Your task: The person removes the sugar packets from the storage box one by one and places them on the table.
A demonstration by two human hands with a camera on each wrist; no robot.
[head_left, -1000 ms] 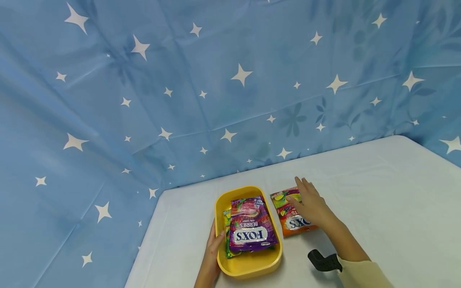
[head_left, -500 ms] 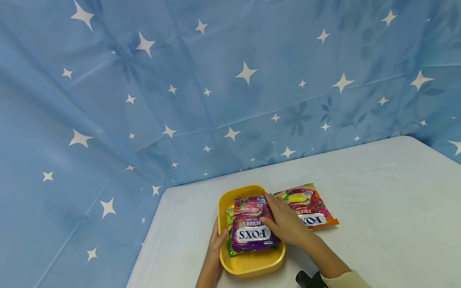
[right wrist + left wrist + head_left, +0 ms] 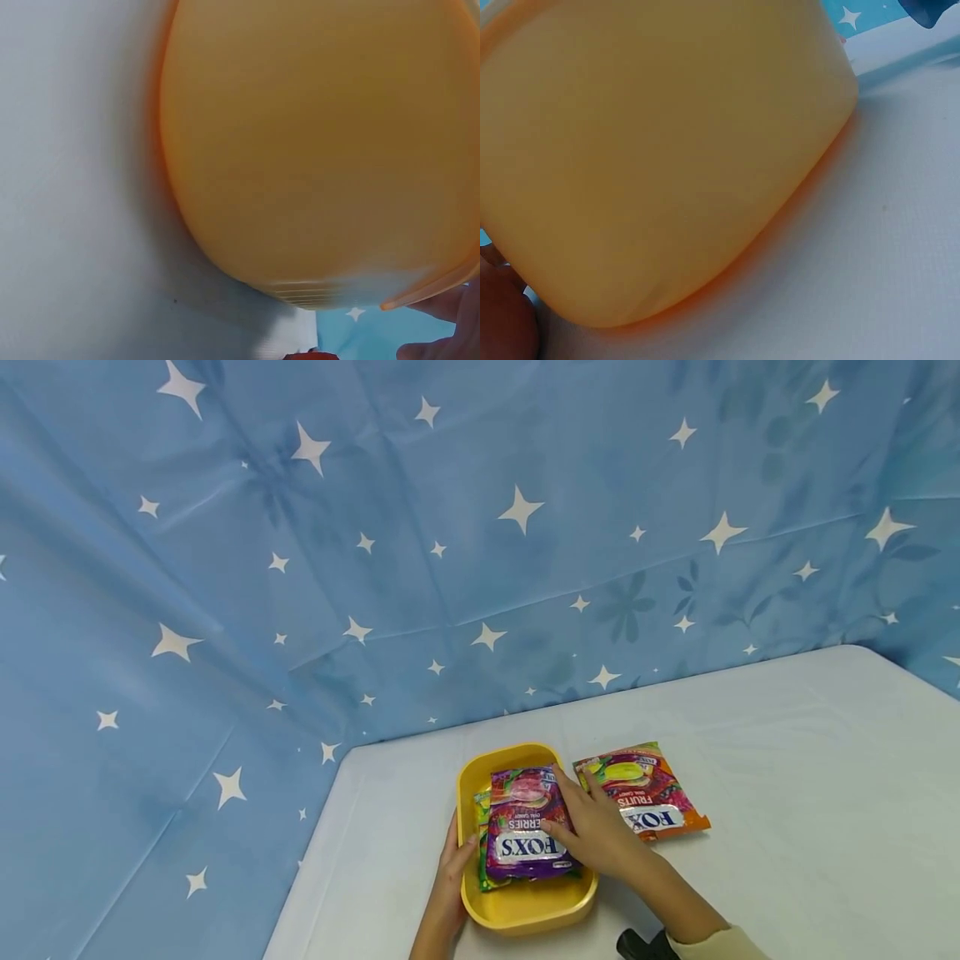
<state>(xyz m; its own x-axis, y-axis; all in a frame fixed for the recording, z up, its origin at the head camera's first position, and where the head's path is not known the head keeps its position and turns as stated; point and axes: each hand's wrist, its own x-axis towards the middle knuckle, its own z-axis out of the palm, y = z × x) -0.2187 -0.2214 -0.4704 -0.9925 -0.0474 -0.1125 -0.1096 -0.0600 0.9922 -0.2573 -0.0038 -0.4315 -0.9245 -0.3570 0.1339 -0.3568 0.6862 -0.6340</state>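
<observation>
A yellow plastic tub [image 3: 517, 912] stands on the white-covered table. Inside it lies a purple bag of Fox's Berries candy [image 3: 525, 814] on top of a green candy bag [image 3: 483, 868], which is mostly hidden. My left hand [image 3: 448, 881] holds the tub's left side, with the thumb at the rim. On the opposite side my right hand [image 3: 600, 833] grips the rim, its thumb over the purple bag and other fingers outside. A red and orange bag of Fox's Fruits candy [image 3: 637, 789] lies flat just right of the tub, partly behind the right hand.
The white tablecloth [image 3: 787, 793] stretches far to the right. A blue curtain [image 3: 420, 585] with white stars hangs behind the table and along its left. A black wrist-worn device [image 3: 645, 945] sits by the right sleeve.
My right hand has moved left from over the Fruits bag to the tub's right rim. That bag now shows more fully. The left hand stays on the tub.
</observation>
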